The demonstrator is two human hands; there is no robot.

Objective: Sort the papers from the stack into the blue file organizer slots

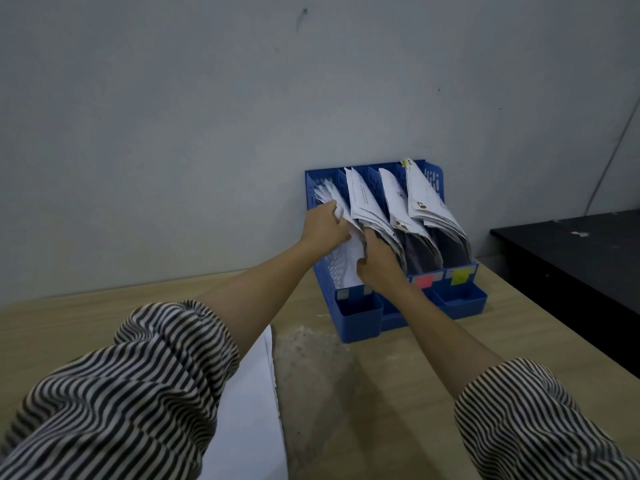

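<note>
Head view, only one available: both hands are at the blue file organizer (462, 299), which sits against the wall at roughly 1 o'clock from the frame centre, on the wooden table (381, 393). The left hand (323, 225) has its fingers curled round the upper edge of the sheets in the leftmost slot (341, 251), holding them; the right hand (377, 263) is lower, at about 4 o'clock from the left one, fingers curled onto the lower edge of the same paper bundle — how tight a pinch, I cannot tell, fingertips are hidden behind the sheets. Judgement: the step is seating a sheet into the leftmost slot. To do it well, keep the top hand fanning the existing sheets back so a gap opens, feed the bottom edge down first with the right hand, then let go at the top — otherwise corners will likely fold or catch the divider. Contents: four slots, all holding leaning white papers; the two rightmost look fullest, with dark sheets lower down. Front trays at 6 o'clock of the organizer look empty; a pink tab (424, 280) and a yellow tab (460, 276) label the right-hand slots. The source stack (249, 410) lies at 7 o'clock, partly under the left sleeve (114, 393), so sorting isn't done.
</note>
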